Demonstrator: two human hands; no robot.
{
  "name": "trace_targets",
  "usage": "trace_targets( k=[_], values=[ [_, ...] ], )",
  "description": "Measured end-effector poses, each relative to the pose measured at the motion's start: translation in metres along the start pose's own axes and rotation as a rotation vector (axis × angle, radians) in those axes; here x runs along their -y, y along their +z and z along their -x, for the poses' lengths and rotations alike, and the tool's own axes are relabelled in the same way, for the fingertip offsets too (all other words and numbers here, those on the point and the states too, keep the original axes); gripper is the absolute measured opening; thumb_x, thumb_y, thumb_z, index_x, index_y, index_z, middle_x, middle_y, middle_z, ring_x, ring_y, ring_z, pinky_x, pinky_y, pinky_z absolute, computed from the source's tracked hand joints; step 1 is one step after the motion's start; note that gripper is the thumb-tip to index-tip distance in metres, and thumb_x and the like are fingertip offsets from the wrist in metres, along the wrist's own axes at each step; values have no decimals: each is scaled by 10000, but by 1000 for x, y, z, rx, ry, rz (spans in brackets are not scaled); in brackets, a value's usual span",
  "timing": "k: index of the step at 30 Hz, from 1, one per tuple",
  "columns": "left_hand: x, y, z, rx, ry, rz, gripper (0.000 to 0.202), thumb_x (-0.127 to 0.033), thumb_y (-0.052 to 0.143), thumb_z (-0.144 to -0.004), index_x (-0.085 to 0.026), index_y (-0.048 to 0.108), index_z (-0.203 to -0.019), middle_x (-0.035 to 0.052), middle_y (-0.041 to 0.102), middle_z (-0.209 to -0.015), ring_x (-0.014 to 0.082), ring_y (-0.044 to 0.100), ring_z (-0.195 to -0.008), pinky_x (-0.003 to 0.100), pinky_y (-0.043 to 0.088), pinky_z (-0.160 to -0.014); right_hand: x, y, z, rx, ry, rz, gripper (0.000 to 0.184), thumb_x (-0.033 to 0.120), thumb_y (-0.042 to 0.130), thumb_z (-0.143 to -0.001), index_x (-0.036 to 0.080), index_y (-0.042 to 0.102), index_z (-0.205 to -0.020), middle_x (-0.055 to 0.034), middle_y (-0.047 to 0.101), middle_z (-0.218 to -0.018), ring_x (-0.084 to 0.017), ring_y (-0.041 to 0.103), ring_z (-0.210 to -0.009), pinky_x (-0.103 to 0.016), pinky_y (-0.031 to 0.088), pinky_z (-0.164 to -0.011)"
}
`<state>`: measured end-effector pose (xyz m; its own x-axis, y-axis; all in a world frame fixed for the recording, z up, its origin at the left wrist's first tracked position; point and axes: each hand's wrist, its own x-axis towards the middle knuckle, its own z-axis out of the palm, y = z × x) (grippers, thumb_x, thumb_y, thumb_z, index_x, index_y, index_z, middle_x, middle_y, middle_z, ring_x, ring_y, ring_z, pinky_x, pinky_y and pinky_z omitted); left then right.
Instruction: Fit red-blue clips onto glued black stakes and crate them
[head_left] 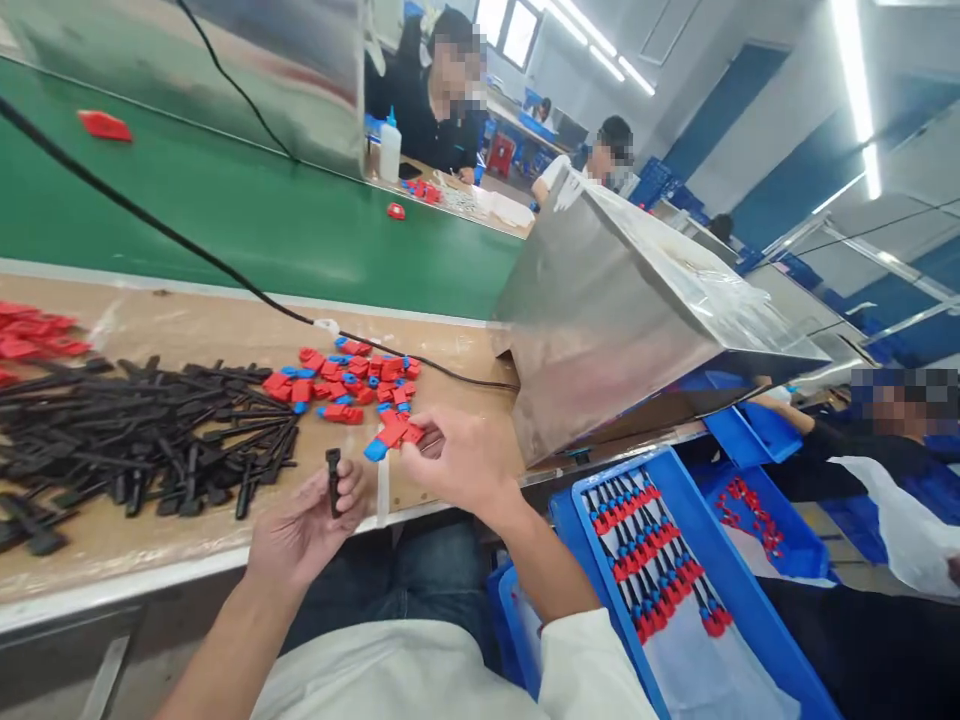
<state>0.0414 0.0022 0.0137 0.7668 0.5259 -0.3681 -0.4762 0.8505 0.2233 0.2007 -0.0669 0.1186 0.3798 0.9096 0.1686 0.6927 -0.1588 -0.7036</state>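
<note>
At the near edge of a brown counter (pixel 465 350), we work with both hands occupied: our left hand (pixel 300 535) curls its fingers around a slim black piece (pixel 334 482), held upright with its wider end at the top, while our right hand (pixel 461 460) has thumb and fingertips closed narrowly on a red-and-blue piece (pixel 392 430), its blue end toward the left. We hold the two apart, the colored one slightly farther away and to the right; whether it also touches the counter, we cannot tell. Just beyond our right hand sits a cluster of red-and-blue pieces (pixel 360 385); to its left spreads a tangled heap of black pieces (pixel 150 430), with a batch of red pieces (pixel 34 330) at the far left. A black cable (pixel 225 269) crosses from the left and reaches the metal housing (pixel 600 330) on the right. Behind the counter runs a green strip (pixel 300 240), where we see one red part (pixel 105 125) at the left and another (pixel 396 211) near the middle. Near us on the right, a blue tray (pixel 739 572) carries rows of joined parts (pixel 645 545), black stems with blue and red ends, and a blue bin (pixel 814 545) beside it holds loose red parts (pixel 750 515). Across the strip, a co-worker in a dark top (pixel 420 110) sits near a white bottle (pixel 390 152) with a blue tip.
</note>
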Motion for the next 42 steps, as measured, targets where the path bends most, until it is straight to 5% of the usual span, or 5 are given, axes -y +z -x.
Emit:
trace_targets(
  k=[9, 14, 23, 30, 42],
  values=[
    [5, -11, -19, 32, 50, -50, 177, -160, 723, -755, -114, 599, -872, -6, 495, -710, 67, 497, -545, 130, 368, -412, -18, -27, 0, 156, 320, -967, 419, 308, 752, -697, 204, 689, -1098, -17, 722, -799, -113, 645, -583, -186, 527, -508],
    [4, -12, -31, 105, 81, -8, 179, -165, 752, -758, -101, 621, -862, 7, 534, -703, 62, 510, -538, 135, 374, -428, -29, -36, -6, 196, 427, -1241, 460, 281, 731, -764, 255, 656, -1217, -22, 718, -830, -97, 653, -643, -146, 544, -535],
    [1, -13, -31, 151, 20, 11, 195, -183, 758, -770, -96, 625, -884, 17, 551, -725, 69, 526, -558, 145, 359, -448, -17, -22, 1, 210, 509, -1254, 348, 255, 799, -725, 208, 704, -1056, -53, 711, -862, -91, 637, -666, -147, 556, -588],
    [-4, -10, -32, 142, 11, 22, 198, -198, 762, -770, -96, 626, -871, 27, 570, -719, 80, 532, -565, 163, 353, -476, -18, -16, 12, 277, 450, -1076, 347, 319, 816, -757, 209, 700, -1064, -57, 692, -898, 8, 313, -406, -114, 239, -324],
    [-3, -10, -31, 158, 37, -6, 241, -216, 803, -729, -95, 639, -859, 17, 583, -703, 84, 555, -556, 165, 357, -476, -16, 7, 30, 255, 519, -1261, 428, 370, 865, -700, 210, 696, -1059, -78, 681, -976, -60, 412, -575, -135, 378, -415]
  ],
)
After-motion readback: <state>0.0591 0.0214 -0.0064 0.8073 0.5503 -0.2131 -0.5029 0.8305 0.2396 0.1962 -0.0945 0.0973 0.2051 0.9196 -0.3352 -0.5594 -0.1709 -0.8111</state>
